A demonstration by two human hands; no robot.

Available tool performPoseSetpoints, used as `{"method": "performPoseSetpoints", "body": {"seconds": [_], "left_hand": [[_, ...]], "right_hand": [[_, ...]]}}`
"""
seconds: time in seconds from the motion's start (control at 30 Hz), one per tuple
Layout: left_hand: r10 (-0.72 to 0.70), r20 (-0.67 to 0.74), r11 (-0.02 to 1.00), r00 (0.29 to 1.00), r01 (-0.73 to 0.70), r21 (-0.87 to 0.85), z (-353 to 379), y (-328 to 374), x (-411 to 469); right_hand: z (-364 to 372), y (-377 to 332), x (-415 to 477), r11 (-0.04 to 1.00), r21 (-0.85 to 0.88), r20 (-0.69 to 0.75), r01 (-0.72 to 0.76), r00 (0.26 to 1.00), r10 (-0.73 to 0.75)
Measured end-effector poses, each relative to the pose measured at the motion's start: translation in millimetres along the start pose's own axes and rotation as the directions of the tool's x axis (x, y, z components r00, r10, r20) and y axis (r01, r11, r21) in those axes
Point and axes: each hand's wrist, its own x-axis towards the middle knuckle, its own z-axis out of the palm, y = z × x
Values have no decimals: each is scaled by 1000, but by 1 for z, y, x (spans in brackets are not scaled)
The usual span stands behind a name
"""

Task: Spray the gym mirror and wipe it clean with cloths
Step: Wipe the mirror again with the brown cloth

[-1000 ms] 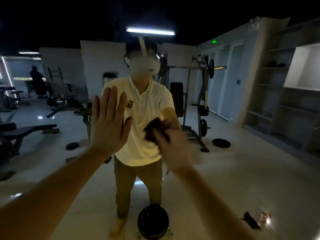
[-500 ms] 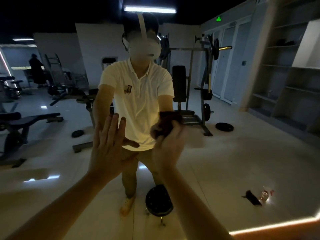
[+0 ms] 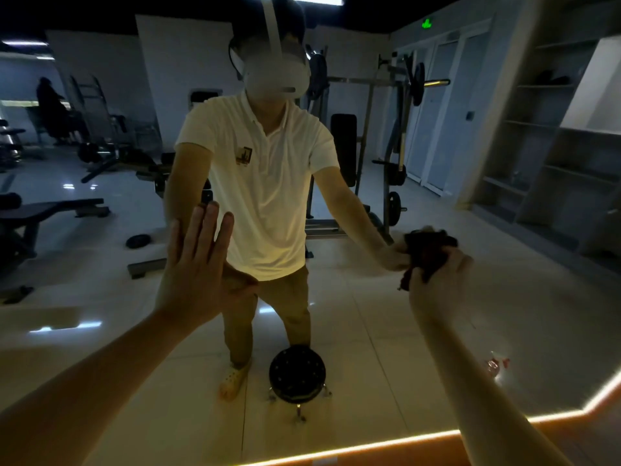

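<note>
While your left hand (image 3: 198, 264) presses flat on the large wall mirror (image 3: 386, 331), your right hand (image 3: 437, 287) holds a dark crumpled cloth (image 3: 428, 245) against it.
Your left hand is straight-fingered and holds nothing; your right hand curls tightly round the cloth, bunched against the glass toward its right side.

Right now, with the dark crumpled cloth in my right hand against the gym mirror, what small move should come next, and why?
Probably sweep the dark crumpled cloth leftward across the large wall mirror. The right hand grips it against the glass far right, while the flat left hand braces there.
</note>
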Motion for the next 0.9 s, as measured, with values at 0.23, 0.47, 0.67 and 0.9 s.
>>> {"method": "performPoseSetpoints", "body": {"seconds": [0.23,0.47,0.67,0.9], "left_hand": [[7,9,1000,1000,-7,28,-2,-2,-3],[58,79,983,995,-43,-179,-35,-11,-1],[-10,37,984,999,17,-177,-70,-67,4],[-32,-152,997,988,20,-75,-92,-121,71]], "right_hand": [[46,-63,-66,942,169,-56,-291,951,304],[83,-160,-150,957,276,121,-86,991,54],[84,-226,-138,736,367,79,568,770,-633],[14,-303,47,780,98,-240,618,775,-584]]}}
